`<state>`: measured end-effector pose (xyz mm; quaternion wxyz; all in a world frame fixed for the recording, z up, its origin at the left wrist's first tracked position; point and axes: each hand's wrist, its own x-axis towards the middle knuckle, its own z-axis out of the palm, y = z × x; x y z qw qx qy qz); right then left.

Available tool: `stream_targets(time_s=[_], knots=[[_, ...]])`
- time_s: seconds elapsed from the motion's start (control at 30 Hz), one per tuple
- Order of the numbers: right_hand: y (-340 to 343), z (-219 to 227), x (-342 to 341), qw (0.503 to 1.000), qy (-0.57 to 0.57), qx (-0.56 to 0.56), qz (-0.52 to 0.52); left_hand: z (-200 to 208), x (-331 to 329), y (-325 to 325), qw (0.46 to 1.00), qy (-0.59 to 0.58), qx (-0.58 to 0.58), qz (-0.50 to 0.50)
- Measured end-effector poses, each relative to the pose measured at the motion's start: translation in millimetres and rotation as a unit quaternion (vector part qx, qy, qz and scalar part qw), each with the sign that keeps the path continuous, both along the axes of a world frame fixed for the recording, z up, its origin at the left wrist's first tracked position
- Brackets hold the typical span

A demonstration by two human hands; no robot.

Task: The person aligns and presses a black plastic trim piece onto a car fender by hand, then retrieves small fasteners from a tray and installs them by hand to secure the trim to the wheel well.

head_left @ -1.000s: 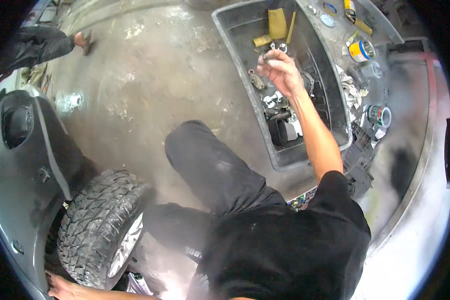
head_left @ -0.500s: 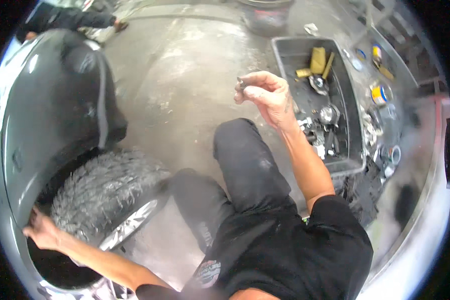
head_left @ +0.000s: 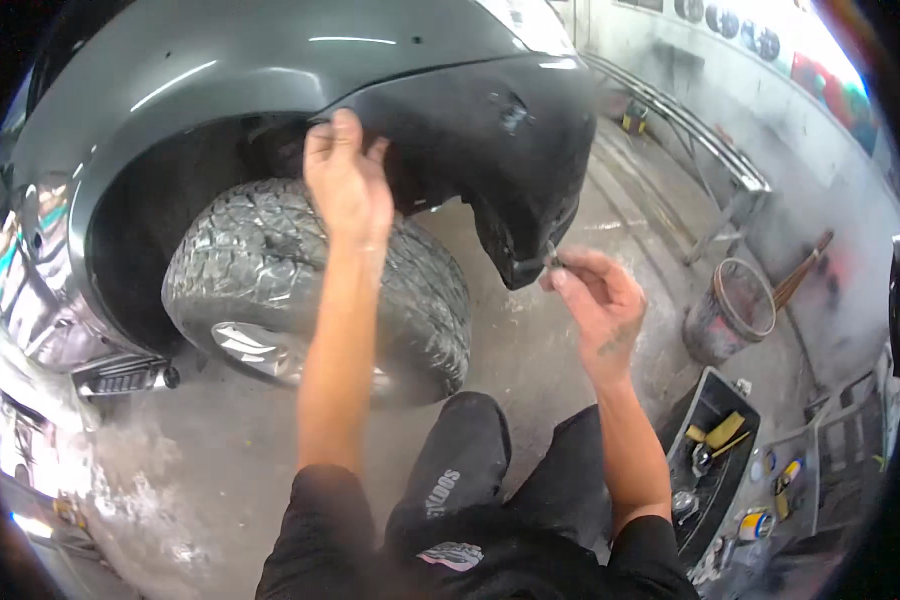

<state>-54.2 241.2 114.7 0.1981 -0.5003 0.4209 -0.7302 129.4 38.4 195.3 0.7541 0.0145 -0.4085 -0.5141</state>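
Note:
My left hand [head_left: 350,190] reaches up to the wheel-arch edge where the dark grey fender [head_left: 260,85] meets the black bumper [head_left: 470,120]. Its fingers are apart and stretched upward, with nothing seen in them; the fingertips are at the bumper's edge. Below it sits the knobbly black tire [head_left: 270,240] of the vehicle. Beside the bumper's lower corner, my right hand [head_left: 600,295] pinches a small metal fastener [head_left: 555,262] between thumb and fingers. The fastener's exact kind is too small to tell.
A black tub [head_left: 705,440] with yellow blocks and metal parts stands at the lower right. Beyond it are a dirty bucket [head_left: 730,310] and a metal rack [head_left: 680,120] along the wall. Jars and tape lie beside the tub.
My view has swung left toward the wheel and bumper. My left hand has moved from the arch's rear rim to its front edge. My right hand has carried the fastener near the bumper corner.

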Motion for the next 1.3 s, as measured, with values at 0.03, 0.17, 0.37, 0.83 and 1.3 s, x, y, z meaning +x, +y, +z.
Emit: stream_targets(time_s=[0.03, 0.17, 0.37, 0.83, 1.3], knots=[[-9.8, 12.4, 10.6, 0.999, 0.03, -0.016, 0.006, 0.3, 0.5, 1.2, 1.0, 0.008, -0.011, 0.002], [-47.0, 52.4, 49.6, 0.994, 0.099, -0.04, -0.024, -3.9, -18.9, 0.6, 0.999, 0.026, 0.003, -0.019], [-93.8, 85.3, 106.8, 0.97, 0.192, -0.105, -0.107, -6.2, -4.8, -4.0, 0.996, 0.057, -0.021, -0.058], [-112.8, 100.9, 144.7, 0.876, 0.374, -0.073, -0.297, -28.3, 2.8, 9.3, 0.982, 0.098, -0.016, -0.162], [-133.9, 95.7, 156.6, 0.679, 0.649, -0.073, -0.335, -53.1, 13.6, -0.3, 0.911, 0.223, 0.066, -0.34]])
